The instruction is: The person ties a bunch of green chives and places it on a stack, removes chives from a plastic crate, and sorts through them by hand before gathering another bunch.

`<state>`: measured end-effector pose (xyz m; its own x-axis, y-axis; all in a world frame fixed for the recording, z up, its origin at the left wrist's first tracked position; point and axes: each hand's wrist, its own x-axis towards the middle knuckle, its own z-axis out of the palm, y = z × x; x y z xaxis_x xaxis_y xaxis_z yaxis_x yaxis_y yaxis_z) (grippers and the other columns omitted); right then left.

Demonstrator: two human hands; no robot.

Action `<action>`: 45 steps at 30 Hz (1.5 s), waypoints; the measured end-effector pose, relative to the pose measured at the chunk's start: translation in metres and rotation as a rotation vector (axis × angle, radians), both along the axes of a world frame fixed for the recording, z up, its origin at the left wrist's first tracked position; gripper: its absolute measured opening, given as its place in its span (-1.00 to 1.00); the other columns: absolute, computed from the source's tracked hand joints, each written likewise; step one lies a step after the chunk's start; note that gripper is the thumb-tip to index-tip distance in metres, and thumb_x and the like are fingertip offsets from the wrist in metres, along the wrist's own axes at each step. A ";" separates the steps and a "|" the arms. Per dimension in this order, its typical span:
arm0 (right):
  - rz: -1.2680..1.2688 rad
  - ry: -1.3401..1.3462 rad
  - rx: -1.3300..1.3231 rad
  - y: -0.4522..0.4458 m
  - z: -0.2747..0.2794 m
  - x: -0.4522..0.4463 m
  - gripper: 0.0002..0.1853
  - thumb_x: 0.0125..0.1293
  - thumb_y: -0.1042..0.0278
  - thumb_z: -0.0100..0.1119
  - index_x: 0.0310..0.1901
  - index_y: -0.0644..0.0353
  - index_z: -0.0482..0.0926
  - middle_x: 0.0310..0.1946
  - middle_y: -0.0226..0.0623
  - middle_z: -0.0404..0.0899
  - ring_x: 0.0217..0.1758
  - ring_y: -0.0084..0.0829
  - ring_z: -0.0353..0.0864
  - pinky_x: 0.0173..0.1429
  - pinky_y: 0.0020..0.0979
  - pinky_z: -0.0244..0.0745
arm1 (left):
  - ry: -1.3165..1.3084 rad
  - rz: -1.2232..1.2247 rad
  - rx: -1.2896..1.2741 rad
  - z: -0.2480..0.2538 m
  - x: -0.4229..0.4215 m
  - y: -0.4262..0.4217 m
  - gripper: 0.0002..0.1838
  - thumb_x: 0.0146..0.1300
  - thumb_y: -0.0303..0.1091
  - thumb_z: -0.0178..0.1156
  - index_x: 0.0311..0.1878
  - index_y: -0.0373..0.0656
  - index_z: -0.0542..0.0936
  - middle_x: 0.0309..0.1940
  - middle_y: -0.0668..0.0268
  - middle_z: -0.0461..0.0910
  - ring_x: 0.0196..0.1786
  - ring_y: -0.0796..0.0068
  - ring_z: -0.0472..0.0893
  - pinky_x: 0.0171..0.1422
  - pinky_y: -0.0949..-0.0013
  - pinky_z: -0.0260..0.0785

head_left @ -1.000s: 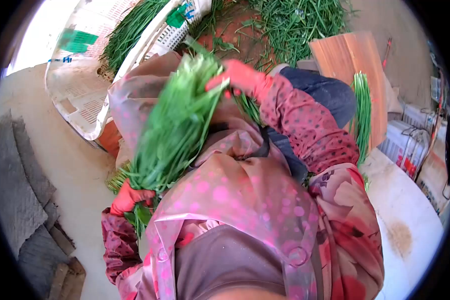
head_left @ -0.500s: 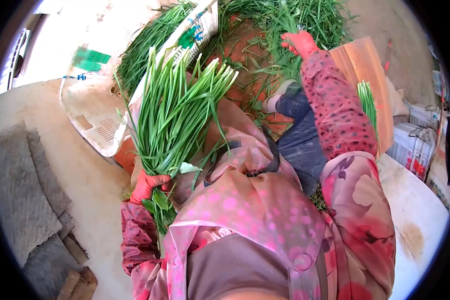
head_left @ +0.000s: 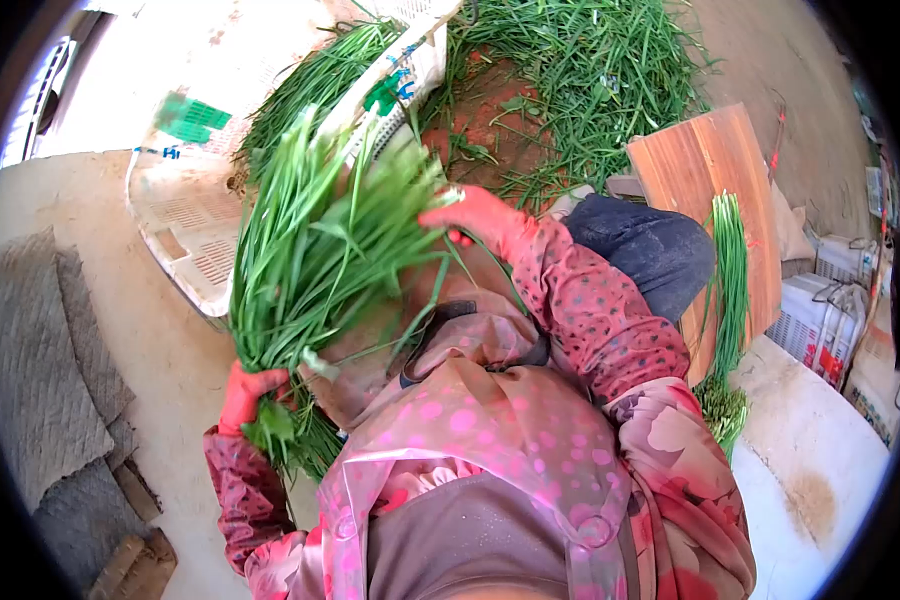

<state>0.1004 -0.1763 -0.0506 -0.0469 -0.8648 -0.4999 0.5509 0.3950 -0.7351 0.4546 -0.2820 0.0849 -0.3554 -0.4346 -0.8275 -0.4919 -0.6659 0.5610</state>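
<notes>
Bunch of garlic chives, by the look of it: left of centre in the frame, slanting upward from your left hand, its upper part fanned and blurred. Your red-gloved left fingers are curled closed around the lower part. Leaf ends hang below that fist; a pale scrap of leaf lies just above it.

Right hand, also red-gloved, at the bunch's right edge, fingers bent. Whether stems are pinched there, cannot tell; the blur hides it.

On doing it well: your left hold seems best firm but not crushing, since leaves this soft would likely bruise. The fan is wide on the right, with strands straying over your apron; your right hand would do well to work lightly along the edge, stroking stems parallel rather than tugging. Level ends should make a tidier bunch. The pale scrap looks worth picking out.

Farther out: white plastic basket, upper left, greens against its far side. Loose heap of greens, top centre to right, tangled; strands from it probably want separating gently. Wooden board, right of your bent knee, with a slimmer, straighter bunch along it, a fair guide for neatness.
</notes>
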 end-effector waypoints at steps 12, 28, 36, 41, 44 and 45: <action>-0.419 0.339 0.384 0.078 -0.017 -0.078 -0.78 0.22 0.15 0.22 -0.24 0.08 0.68 -0.48 -0.51 0.54 -0.63 -0.70 0.27 -0.59 -0.62 0.09 | -0.021 -0.013 0.010 -0.037 0.003 0.013 -0.69 -0.01 -0.43 0.37 -0.16 -0.18 0.55 -0.45 0.43 0.54 -0.54 0.62 0.45 -0.49 0.53 0.25; -0.321 -0.671 -0.554 0.092 0.062 -0.081 -0.77 0.31 0.19 0.10 -0.18 0.18 0.55 -0.50 -0.42 0.48 -0.59 -0.64 0.44 -0.62 -0.61 0.35 | 0.078 -0.142 -0.007 -0.047 0.007 0.002 -0.63 -0.06 -0.52 0.36 -0.13 -0.22 0.52 -0.49 0.37 0.53 -0.58 0.55 0.49 -0.53 0.49 0.31; -0.075 0.721 0.085 0.029 0.046 -0.089 -0.51 0.23 0.10 0.28 0.14 0.13 0.52 0.06 -0.31 0.54 -0.07 -0.52 0.59 -0.03 -0.48 0.51 | 0.097 -0.185 0.012 -0.058 0.009 -0.005 -0.50 -0.12 -0.43 0.48 -0.06 -0.21 0.51 -0.41 0.34 0.58 -0.56 0.56 0.51 -0.57 0.50 0.34; -0.032 1.002 0.030 -0.027 -0.005 -0.009 -0.63 0.25 0.03 0.12 -0.14 0.19 0.61 -0.36 -0.20 0.67 -0.25 -0.29 0.65 -0.10 -0.27 0.50 | 0.123 -0.140 0.069 -0.049 -0.001 -0.002 -0.48 -0.12 -0.47 0.48 -0.03 -0.20 0.50 -0.41 0.33 0.58 -0.54 0.53 0.53 -0.55 0.48 0.36; -0.100 1.048 0.031 -0.017 -0.056 -0.025 -0.61 0.30 0.06 -0.03 -0.20 0.25 0.59 -0.36 -0.16 0.67 -0.25 -0.33 0.65 -0.18 -0.22 0.50 | 0.015 -0.198 0.000 -0.046 0.000 -0.002 -0.56 -0.08 -0.50 0.45 -0.08 -0.20 0.53 -0.42 0.34 0.58 -0.54 0.52 0.53 -0.53 0.47 0.38; -0.117 0.910 0.152 -0.014 -0.064 -0.042 -0.60 0.31 0.06 -0.03 -0.22 0.28 0.58 -0.36 -0.16 0.66 -0.28 -0.35 0.64 -0.25 -0.23 0.50 | -0.008 -0.216 0.002 -0.048 0.003 -0.004 -0.58 -0.06 -0.50 0.45 -0.09 -0.20 0.54 -0.43 0.34 0.58 -0.54 0.52 0.54 -0.52 0.46 0.38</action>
<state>0.0587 -0.1905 -0.1147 -0.5595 -0.7580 -0.3353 -0.1703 0.5011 -0.8485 0.4573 -0.2862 0.0365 -0.4339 -0.3476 -0.8312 -0.6278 -0.5451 0.5556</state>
